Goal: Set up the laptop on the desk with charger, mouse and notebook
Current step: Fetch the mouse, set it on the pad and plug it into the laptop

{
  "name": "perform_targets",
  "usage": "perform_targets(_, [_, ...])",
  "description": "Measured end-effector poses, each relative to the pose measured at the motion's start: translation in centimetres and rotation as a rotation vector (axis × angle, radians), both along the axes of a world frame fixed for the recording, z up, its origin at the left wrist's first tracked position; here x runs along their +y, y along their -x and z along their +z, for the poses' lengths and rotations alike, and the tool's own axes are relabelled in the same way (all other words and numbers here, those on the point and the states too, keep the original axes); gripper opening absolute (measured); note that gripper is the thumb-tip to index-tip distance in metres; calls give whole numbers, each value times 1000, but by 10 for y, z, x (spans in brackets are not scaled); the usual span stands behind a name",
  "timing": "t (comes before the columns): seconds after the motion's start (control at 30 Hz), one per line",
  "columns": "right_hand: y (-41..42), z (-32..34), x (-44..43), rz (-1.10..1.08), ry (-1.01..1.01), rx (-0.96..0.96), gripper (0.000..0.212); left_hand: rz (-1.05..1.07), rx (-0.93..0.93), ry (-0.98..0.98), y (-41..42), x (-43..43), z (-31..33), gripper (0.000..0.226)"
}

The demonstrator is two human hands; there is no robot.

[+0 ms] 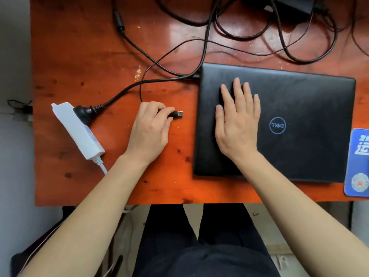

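Observation:
A closed black laptop lies on the orange wooden desk, right of centre. My right hand rests flat on its lid, fingers spread. My left hand pinches a black USB plug whose metal end points at the laptop's left edge, a short gap away. Its thin cable loops back across the desk. A thicker charger cable reaches the laptop's back left corner. The charger brick sits at the far edge.
A white power strip lies at the left with a black mains plug in it. Tangled black cables cover the far side. A blue pad with white lettering sits at the right edge. My legs show below the desk's front edge.

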State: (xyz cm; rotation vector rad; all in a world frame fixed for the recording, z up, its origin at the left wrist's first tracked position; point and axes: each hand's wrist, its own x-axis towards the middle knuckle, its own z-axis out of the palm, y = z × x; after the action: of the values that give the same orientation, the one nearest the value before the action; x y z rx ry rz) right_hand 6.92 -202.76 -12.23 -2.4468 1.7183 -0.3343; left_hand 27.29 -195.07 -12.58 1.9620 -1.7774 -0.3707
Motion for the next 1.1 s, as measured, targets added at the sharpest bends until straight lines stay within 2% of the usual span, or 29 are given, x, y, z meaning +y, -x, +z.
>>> perform_targets(0.33, [-3,-5,9,-69,22,-16,48,24,2,59,25,4,-15,21])
perform_targets(0.6, [-6,-6,11,-87,8,17,48,-36,25,65,22,5,-18,21])
perform_targets(1.1, [-7,-6,12,-96,15,43,47,-1,53,33,22,-4,-15,24])
